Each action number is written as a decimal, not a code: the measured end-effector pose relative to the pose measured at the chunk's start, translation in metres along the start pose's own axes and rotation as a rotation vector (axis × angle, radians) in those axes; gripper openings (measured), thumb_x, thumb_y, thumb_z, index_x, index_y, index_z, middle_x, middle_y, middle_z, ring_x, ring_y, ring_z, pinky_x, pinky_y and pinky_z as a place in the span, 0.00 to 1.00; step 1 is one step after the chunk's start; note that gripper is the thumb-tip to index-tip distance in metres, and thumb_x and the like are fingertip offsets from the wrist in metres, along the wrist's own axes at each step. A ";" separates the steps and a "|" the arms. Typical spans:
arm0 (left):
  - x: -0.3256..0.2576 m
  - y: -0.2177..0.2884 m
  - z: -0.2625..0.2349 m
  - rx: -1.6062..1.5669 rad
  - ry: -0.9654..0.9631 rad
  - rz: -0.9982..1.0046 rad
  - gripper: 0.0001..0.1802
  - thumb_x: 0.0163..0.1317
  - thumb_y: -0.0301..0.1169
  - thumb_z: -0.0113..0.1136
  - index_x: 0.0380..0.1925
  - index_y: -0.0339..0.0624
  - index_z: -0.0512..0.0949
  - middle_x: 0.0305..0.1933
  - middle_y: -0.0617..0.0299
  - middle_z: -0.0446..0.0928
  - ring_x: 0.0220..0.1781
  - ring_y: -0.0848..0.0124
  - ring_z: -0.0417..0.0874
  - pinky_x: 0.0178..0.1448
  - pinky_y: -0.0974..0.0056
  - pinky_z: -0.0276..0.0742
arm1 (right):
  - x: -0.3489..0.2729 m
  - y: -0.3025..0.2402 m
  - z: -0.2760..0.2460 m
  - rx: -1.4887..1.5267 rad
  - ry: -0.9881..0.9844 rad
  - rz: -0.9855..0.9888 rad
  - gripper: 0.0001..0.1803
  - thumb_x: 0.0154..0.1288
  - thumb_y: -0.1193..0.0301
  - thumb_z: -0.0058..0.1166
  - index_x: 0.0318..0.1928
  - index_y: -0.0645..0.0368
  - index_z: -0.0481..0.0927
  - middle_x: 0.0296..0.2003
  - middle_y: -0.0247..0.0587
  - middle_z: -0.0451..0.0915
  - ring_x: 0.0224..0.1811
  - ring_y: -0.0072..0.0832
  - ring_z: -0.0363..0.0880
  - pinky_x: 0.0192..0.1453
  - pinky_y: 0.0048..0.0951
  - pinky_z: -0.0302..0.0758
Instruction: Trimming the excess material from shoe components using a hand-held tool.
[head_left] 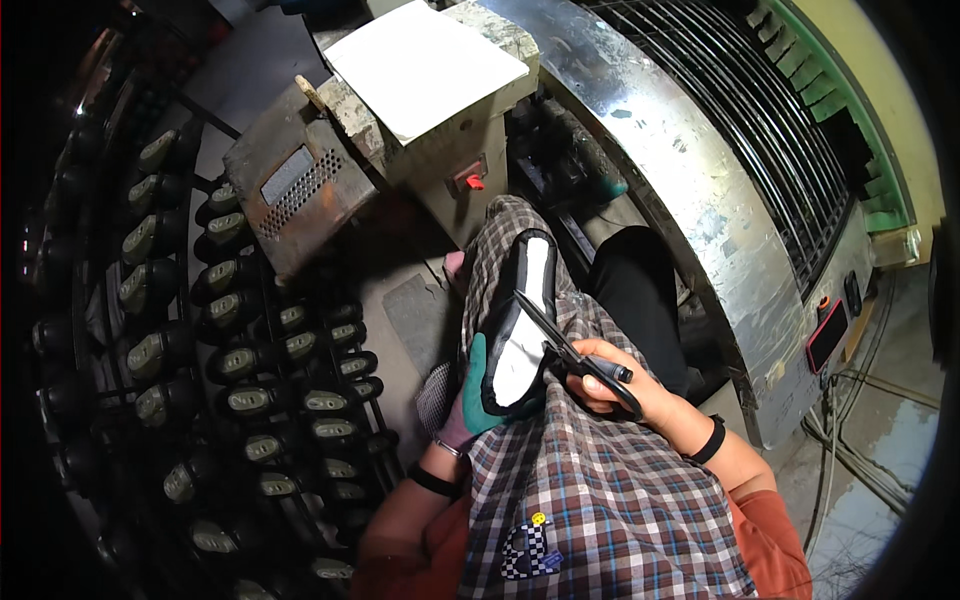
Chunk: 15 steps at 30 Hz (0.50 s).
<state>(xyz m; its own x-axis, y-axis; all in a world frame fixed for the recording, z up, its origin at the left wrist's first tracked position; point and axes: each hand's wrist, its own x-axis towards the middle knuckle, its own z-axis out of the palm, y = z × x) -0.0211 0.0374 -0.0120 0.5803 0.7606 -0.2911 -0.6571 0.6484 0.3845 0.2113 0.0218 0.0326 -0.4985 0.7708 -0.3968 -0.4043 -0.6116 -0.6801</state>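
Gloved left hand (462, 415) grips a black-and-white shoe sole (517, 325), right hand (610, 385) fingers closed around black scissors (570, 352) touching its edge.

Left hand (462, 405) mostly hidden behind the shoe upper (517, 325). Scissor (575, 356) handles concealed inside right hand (610, 385). Rack (215, 380) fades into darkness at the left edge.

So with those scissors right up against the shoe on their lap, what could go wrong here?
The scissors in the bare right hand lie across the shoe's white sole, close to the gloved left hand holding it, so a slip might nick those fingers. The shoe rests only on the plaid cloth over the knees and could slide off.
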 end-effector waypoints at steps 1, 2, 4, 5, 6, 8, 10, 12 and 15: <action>0.003 0.000 0.001 0.300 -0.039 0.113 0.39 0.59 0.49 0.50 0.69 0.48 0.53 0.61 0.58 0.71 0.60 0.63 0.74 0.63 0.54 0.71 | 0.001 0.001 0.000 -0.008 -0.002 0.001 0.25 0.67 0.68 0.57 0.61 0.58 0.64 0.27 0.25 0.71 0.21 0.09 0.61 0.22 0.15 0.56; 0.004 0.000 -0.001 0.385 -0.053 0.111 0.37 0.63 0.56 0.44 0.68 0.49 0.58 0.61 0.59 0.72 0.59 0.63 0.74 0.63 0.52 0.71 | 0.002 0.002 0.000 -0.017 -0.004 0.003 0.25 0.67 0.69 0.57 0.61 0.58 0.64 0.27 0.25 0.71 0.21 0.09 0.61 0.22 0.14 0.56; 0.007 -0.001 -0.012 0.345 -0.056 0.000 0.37 0.68 0.62 0.37 0.66 0.48 0.63 0.60 0.60 0.73 0.58 0.63 0.75 0.63 0.52 0.71 | 0.003 0.002 0.001 -0.046 -0.013 0.004 0.25 0.67 0.69 0.56 0.61 0.58 0.65 0.28 0.25 0.71 0.21 0.09 0.61 0.23 0.14 0.56; 0.009 -0.003 -0.019 0.218 -0.040 -0.082 0.37 0.68 0.61 0.37 0.66 0.48 0.63 0.60 0.60 0.72 0.58 0.64 0.75 0.63 0.53 0.71 | 0.003 0.001 0.002 -0.057 -0.003 0.014 0.25 0.67 0.69 0.56 0.61 0.58 0.65 0.28 0.25 0.71 0.21 0.09 0.61 0.22 0.14 0.57; 0.011 -0.005 -0.025 0.091 -0.013 -0.159 0.37 0.68 0.61 0.36 0.66 0.47 0.63 0.60 0.60 0.72 0.59 0.64 0.75 0.63 0.53 0.71 | 0.004 0.000 0.002 -0.067 0.003 0.023 0.25 0.67 0.69 0.56 0.61 0.58 0.65 0.28 0.25 0.71 0.21 0.09 0.61 0.22 0.14 0.57; 0.015 -0.008 -0.034 -0.162 0.049 -0.253 0.37 0.69 0.60 0.36 0.66 0.46 0.63 0.61 0.59 0.72 0.59 0.64 0.75 0.64 0.55 0.70 | 0.006 -0.001 0.003 -0.066 0.019 0.028 0.25 0.67 0.69 0.56 0.61 0.59 0.65 0.28 0.25 0.71 0.21 0.09 0.62 0.22 0.14 0.57; 0.018 -0.011 -0.037 -0.092 0.106 -0.224 0.37 0.69 0.60 0.36 0.66 0.44 0.63 0.61 0.59 0.72 0.59 0.64 0.75 0.65 0.56 0.69 | 0.008 -0.001 0.004 -0.042 0.042 0.017 0.25 0.67 0.69 0.56 0.61 0.59 0.65 0.28 0.26 0.71 0.20 0.09 0.62 0.21 0.15 0.57; 0.021 -0.012 -0.037 -0.108 0.136 -0.225 0.38 0.69 0.60 0.36 0.66 0.43 0.62 0.61 0.59 0.72 0.60 0.63 0.74 0.66 0.56 0.69 | 0.009 0.001 0.002 -0.025 0.052 -0.001 0.25 0.67 0.69 0.56 0.61 0.60 0.65 0.28 0.26 0.71 0.20 0.10 0.62 0.21 0.15 0.58; 0.022 -0.011 -0.036 -0.304 0.084 -0.279 0.39 0.69 0.61 0.36 0.67 0.42 0.61 0.61 0.58 0.72 0.60 0.62 0.74 0.66 0.56 0.68 | 0.006 0.001 0.000 -0.029 0.061 -0.012 0.25 0.66 0.70 0.57 0.60 0.62 0.65 0.27 0.27 0.71 0.19 0.10 0.62 0.21 0.15 0.58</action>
<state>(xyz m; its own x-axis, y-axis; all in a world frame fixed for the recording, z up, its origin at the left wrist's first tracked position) -0.0184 0.0484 -0.0543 0.7230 0.5462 -0.4230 -0.5996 0.8002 0.0084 0.2081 0.0255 0.0292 -0.4458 0.7881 -0.4244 -0.3874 -0.5973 -0.7022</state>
